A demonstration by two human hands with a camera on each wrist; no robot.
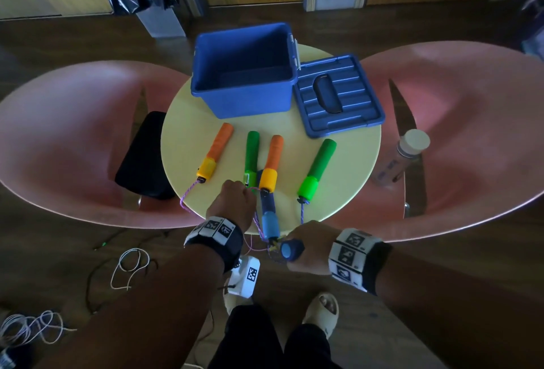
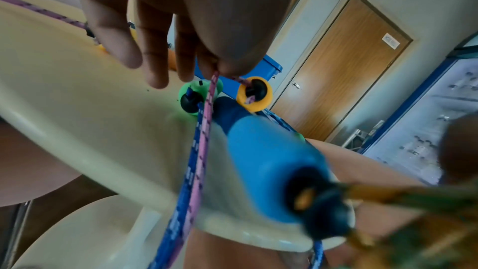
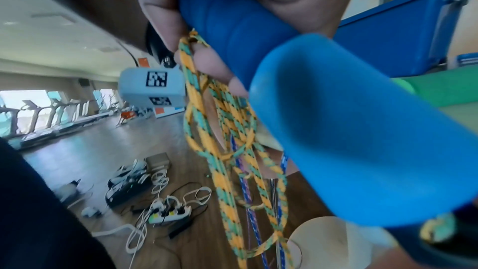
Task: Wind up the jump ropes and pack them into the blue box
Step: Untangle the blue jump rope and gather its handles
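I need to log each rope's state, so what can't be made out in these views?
- Rope lengths: hang below the table edge, out of head view.
- Left hand: its back hides the grip on the pink rope.
- Blue handle: blurred in left wrist view.

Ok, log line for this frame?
left hand: pinches pink rope | right hand: grips blue handle | blue plastic box: empty

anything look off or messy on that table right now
Yes. The blue handle lies across the other handles' line, wedged under the orange handle, its end overhanging the table edge. The cords hang off the edge, crossing. The left hand pinches the pink cord.
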